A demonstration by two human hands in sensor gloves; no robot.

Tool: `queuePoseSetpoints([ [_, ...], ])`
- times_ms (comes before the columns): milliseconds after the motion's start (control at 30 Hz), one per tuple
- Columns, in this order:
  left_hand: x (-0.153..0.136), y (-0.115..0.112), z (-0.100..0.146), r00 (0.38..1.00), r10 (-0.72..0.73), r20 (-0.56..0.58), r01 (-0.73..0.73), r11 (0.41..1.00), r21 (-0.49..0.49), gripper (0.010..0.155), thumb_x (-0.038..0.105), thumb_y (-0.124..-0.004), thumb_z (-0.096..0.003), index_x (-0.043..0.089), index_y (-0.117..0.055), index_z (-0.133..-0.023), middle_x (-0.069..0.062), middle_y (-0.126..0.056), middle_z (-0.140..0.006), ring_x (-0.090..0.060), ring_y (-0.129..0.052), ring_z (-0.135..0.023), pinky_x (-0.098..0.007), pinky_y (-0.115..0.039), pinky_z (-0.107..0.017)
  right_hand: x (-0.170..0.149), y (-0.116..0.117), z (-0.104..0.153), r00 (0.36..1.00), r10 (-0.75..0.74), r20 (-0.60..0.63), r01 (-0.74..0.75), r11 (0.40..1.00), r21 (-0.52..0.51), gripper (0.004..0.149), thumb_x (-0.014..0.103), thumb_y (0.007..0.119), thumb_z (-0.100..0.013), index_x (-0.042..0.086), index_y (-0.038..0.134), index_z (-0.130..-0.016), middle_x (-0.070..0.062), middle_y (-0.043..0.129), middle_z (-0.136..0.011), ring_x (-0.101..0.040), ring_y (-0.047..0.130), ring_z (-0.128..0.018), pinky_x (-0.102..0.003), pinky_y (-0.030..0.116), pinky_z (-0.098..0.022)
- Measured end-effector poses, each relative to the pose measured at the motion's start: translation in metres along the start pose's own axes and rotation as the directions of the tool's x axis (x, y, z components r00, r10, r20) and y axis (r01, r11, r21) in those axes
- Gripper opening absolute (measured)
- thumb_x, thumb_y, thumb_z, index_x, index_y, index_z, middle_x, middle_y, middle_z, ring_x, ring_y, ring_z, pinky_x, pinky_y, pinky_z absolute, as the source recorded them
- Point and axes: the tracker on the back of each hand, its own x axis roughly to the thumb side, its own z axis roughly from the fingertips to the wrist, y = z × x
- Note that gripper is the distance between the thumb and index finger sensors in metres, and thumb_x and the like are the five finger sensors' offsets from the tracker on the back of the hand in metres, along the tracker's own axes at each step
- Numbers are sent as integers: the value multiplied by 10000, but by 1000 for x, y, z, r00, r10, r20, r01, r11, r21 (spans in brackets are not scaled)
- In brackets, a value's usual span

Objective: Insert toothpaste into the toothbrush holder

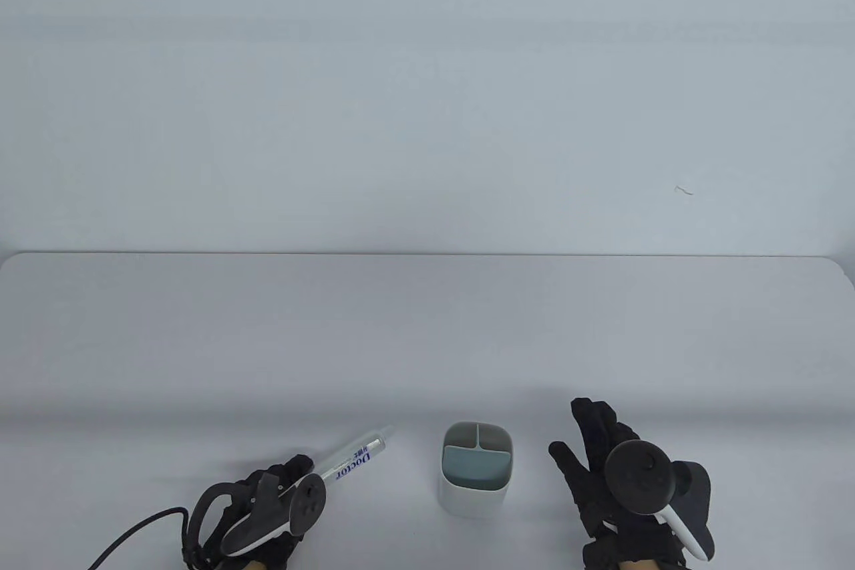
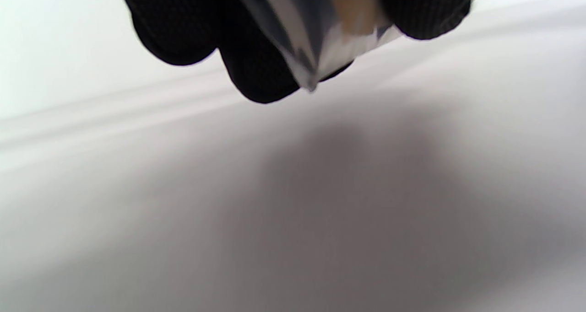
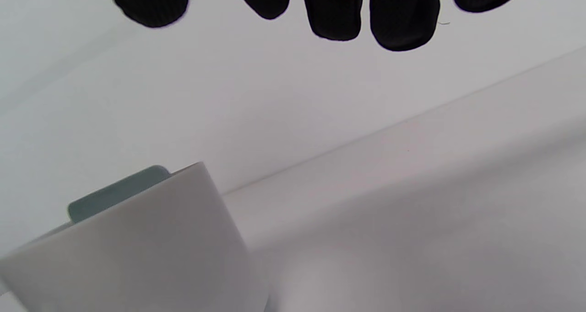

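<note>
A white toothbrush holder [image 1: 475, 476] with a grey-blue divided insert stands near the table's front edge, between my hands. It also shows low left in the right wrist view [image 3: 137, 243]. My left hand [image 1: 280, 483] grips a white toothpaste tube [image 1: 354, 458] with blue lettering; the tube points up and right, left of the holder. In the left wrist view the tube's crimped end [image 2: 316, 42] sticks out between my gloved fingers [image 2: 256, 69]. My right hand [image 1: 588, 456] is open with fingers spread, empty, just right of the holder, not touching it.
The white table [image 1: 427, 343] stretches back to its far edge against a pale wall. A black cable [image 1: 133, 530] runs from my left glove to the bottom left.
</note>
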Motion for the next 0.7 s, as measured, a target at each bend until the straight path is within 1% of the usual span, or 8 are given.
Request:
queuePoseSetpoints([
  [167,5,20,7,997,72,28,-74,992,106,575,430,-653,-570,218,-434,-1058,-80,-740,-1002,-360,-882,-703,-484,-777,-600,8,4,3,996,-72,49,71,997,8,680,553,585,-611,193,395,-1157,-186,516,-1215,-552,625,-1031,-709,466,-678],
  [267,9,35,13,993,101,65,-111,978,177,574,430,-654,-570,219,-435,-1057,-79,-741,-1002,-360,-883,-703,-485,-777,-600,16,8,5,984,-152,96,151,988,16,668,546,590,-610,196,418,-1151,-176,555,-1201,-537,649,-1023,-705,476,-677],
  [400,14,52,23,984,136,117,-164,948,274,573,428,-656,-570,218,-439,-1056,-79,-742,-1002,-361,-886,-701,-487,-777,-598,29,15,10,954,-252,163,250,968,37,655,536,597,-609,198,435,-1146,-157,602,-1181,-513,682,-1009,-700,482,-678],
  [467,19,62,30,977,151,149,-193,925,328,574,428,-656,-570,213,-440,-1057,-82,-743,-1001,-363,-886,-700,-488,-778,-597,39,21,13,928,-313,203,302,950,80,648,530,602,-609,198,446,-1143,-155,614,-1174,-506,693,-1004,-699,484,-678],
  [600,29,73,40,954,210,214,-277,892,357,574,427,-652,-572,207,-437,-1057,-82,-740,-1003,-363,-885,-700,-488,-777,-598,56,30,19,886,-379,267,351,925,148,636,523,606,-608,197,470,-1137,-146,627,-1166,-497,702,-999,-699,483,-678],
  [700,38,80,48,924,267,276,-357,860,365,575,425,-653,-573,203,-438,-1058,-86,-743,-1001,-365,-886,-698,-490,-777,-596,68,36,24,869,-390,306,343,919,196,629,521,609,-608,202,478,-1134,-142,633,-1164,-492,708,-997,-695,486,-679],
])
